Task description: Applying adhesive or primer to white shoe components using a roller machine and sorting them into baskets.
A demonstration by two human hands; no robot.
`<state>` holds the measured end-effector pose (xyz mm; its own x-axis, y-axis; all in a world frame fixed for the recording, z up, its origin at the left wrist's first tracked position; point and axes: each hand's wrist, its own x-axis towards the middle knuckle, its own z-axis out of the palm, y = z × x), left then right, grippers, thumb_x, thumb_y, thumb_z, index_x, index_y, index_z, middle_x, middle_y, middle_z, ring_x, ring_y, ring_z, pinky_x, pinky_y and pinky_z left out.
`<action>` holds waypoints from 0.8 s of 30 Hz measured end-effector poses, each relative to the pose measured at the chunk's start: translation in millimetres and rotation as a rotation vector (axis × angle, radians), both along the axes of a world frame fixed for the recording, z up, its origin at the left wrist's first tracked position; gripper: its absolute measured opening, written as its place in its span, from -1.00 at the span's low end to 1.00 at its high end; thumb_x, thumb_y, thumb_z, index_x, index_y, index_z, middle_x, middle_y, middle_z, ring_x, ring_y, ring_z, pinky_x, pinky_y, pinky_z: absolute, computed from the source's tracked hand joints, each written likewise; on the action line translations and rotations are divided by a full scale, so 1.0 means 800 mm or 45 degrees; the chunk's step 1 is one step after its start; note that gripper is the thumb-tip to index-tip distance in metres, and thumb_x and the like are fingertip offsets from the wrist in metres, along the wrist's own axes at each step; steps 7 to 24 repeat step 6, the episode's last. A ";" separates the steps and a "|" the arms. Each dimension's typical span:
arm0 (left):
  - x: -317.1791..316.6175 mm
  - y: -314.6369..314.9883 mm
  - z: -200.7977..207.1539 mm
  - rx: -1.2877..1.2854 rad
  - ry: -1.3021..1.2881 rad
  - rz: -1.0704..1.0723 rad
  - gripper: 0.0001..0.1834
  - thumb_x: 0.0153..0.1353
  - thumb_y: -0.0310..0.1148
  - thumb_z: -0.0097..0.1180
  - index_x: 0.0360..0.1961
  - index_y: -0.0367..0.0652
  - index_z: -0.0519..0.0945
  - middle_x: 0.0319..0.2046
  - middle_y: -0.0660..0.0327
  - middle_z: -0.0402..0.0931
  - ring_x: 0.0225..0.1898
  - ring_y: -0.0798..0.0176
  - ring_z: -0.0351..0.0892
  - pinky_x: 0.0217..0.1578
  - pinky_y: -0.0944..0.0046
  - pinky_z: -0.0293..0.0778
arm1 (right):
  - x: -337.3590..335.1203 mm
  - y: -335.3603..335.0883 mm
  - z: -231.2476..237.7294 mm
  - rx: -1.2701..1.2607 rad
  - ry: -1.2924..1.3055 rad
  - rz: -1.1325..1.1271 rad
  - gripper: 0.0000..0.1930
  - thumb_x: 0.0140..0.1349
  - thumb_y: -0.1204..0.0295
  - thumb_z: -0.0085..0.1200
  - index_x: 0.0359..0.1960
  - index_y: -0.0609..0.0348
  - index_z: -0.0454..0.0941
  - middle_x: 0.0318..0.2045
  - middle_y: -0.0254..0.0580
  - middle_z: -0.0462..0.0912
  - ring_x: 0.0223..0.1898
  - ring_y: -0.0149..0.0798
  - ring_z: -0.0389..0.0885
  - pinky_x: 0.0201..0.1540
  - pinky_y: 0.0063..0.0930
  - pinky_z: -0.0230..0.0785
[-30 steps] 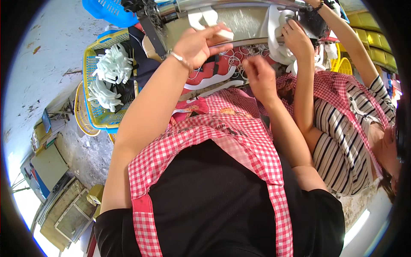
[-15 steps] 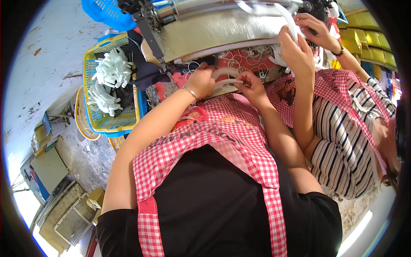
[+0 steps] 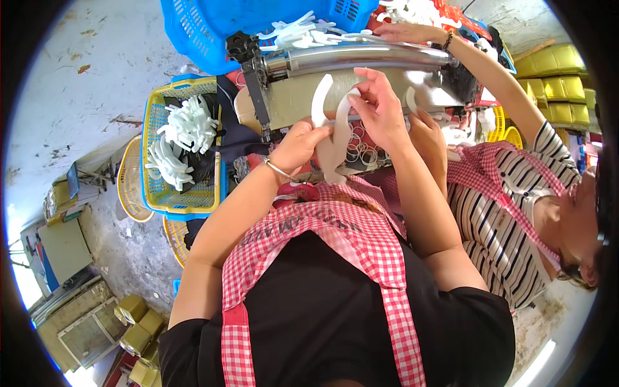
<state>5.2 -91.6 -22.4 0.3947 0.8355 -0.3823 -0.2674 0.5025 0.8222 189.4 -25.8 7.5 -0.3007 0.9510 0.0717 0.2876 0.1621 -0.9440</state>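
Note:
Just in front of a machine's metal plate, my left hand is closed around a few white curved strips. One end sticks up above the fingers, and the rest hangs down toward my apron. Thumb and fingers of my right hand pinch the upper end of a curved strip beside that bunch. Whether this strip is separate from the others, I cannot tell. Thin white rings lie on a red surface below my right hand.
The machine has a shiny roller behind its plate. White strips lie beyond it at a blue basket. Left, a yellow-and-blue basket holds bundled strips. A co-worker's hand reaches past the roller; the other is near my right forearm.
My hands have risen toward the plate, bringing the strips upright. The co-worker's one hand has reached beyond the roller, and the other has dropped lower. The whole view has shifted.

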 end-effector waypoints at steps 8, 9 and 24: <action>0.005 0.019 -0.009 -0.043 -0.071 -0.129 -0.52 0.34 -0.40 -0.06 0.27 -0.34 0.37 0.05 0.02 0.59 0.09 0.11 0.60 0.09 0.24 0.47 | 0.007 0.028 0.018 -0.129 0.049 0.060 -0.50 0.29 0.70 0.04 0.25 0.12 0.30 -0.15 -0.17 0.57 -0.22 -0.43 0.58 -0.20 -0.54 0.53; 0.005 0.019 -0.009 -0.043 -0.071 -0.129 -0.52 0.34 -0.40 -0.06 0.27 -0.34 0.37 0.05 0.02 0.59 0.09 0.11 0.60 0.09 0.24 0.47 | 0.007 0.028 0.018 -0.129 0.049 0.060 -0.50 0.29 0.70 0.04 0.25 0.12 0.30 -0.15 -0.17 0.57 -0.22 -0.43 0.58 -0.20 -0.54 0.53; 0.005 0.019 -0.009 -0.043 -0.071 -0.129 -0.52 0.34 -0.40 -0.06 0.27 -0.34 0.37 0.05 0.02 0.59 0.09 0.11 0.60 0.09 0.24 0.47 | 0.007 0.028 0.018 -0.129 0.049 0.060 -0.50 0.29 0.70 0.04 0.25 0.12 0.30 -0.15 -0.17 0.57 -0.22 -0.43 0.58 -0.20 -0.54 0.53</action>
